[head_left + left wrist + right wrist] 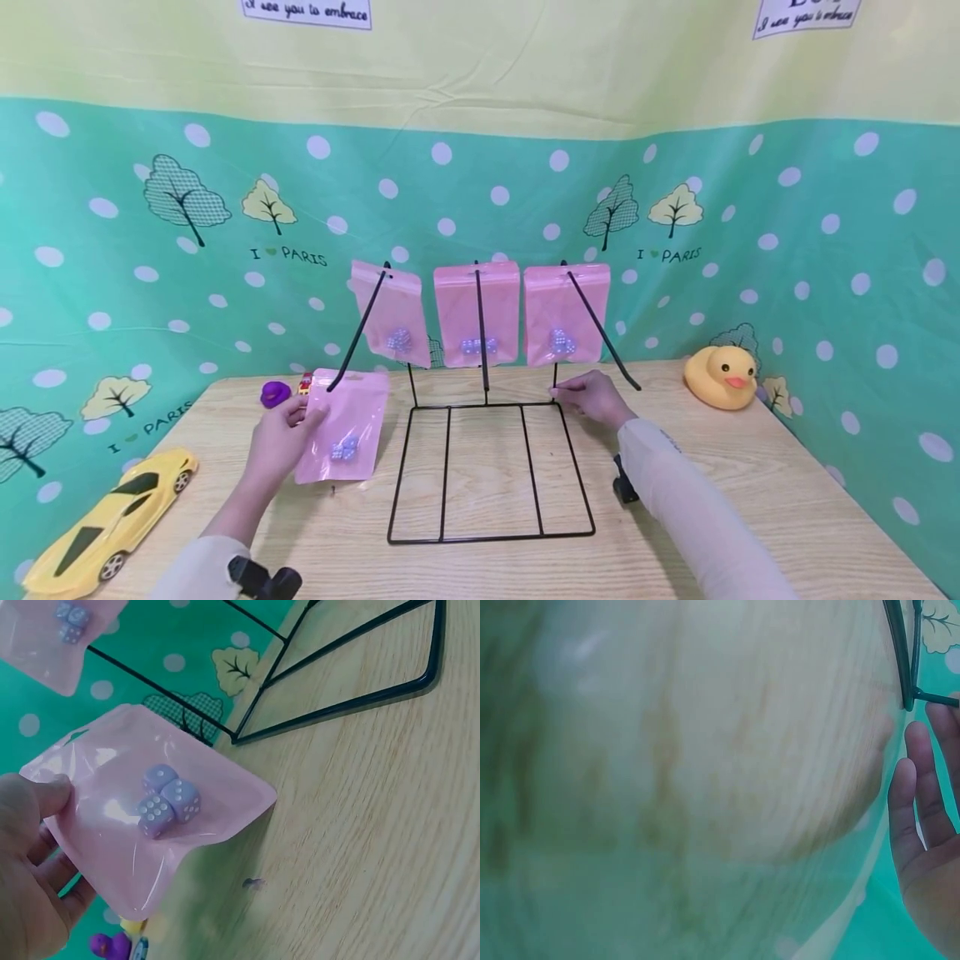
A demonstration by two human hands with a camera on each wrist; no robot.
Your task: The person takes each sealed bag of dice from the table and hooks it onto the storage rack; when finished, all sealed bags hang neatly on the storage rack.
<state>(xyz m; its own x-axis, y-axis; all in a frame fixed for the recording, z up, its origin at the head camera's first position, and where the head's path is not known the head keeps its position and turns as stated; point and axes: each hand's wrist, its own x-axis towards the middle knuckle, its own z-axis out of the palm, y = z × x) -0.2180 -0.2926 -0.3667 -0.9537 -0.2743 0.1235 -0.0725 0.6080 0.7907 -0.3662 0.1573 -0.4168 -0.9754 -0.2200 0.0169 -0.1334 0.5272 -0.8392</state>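
**A:** What are the hands doing right now?

**B:** The left hand (pixel 281 433) pinches a pink pouch (pixel 343 427) by its left side, thumb on the front. Three lilac dice (pixel 169 799) sit inside it. The pouch is lifted and tilted just above the table (pixel 720 500), left of the rack's base. The right hand (pixel 596 397) has its fingers fairly straight and holds nothing; its fingertips rest at the back right corner of the wire rack (pixel 491 471), seemingly steadying it.

**B:** Which stage does that look like?

**A:** My judgement: the pouch is between the table and the rack's left hook (pixel 360 329). The hook's free tip points down near the pouch's top edge, but I cannot tell whether it passes through the hanging hole. The next move calls for lining that small hole up with the hook tip and keeping the rack from shifting.

**B:** What else is on the rack?

**A:** Three more pink pouches (pixel 476 315) hang side by side across the back, each with dice inside.

**B:** And the surroundings?

**A:** A pale wood-grain table. A yellow toy car (pixel 112 521) lies at the near left edge, a small purple toy (pixel 275 393) towards the far left corner, and a yellow rubber duck (pixel 722 377) at the far right corner. A teal backdrop (pixel 150 250) with white dots, trees and "I love Paris" lettering wraps around, yellow above.
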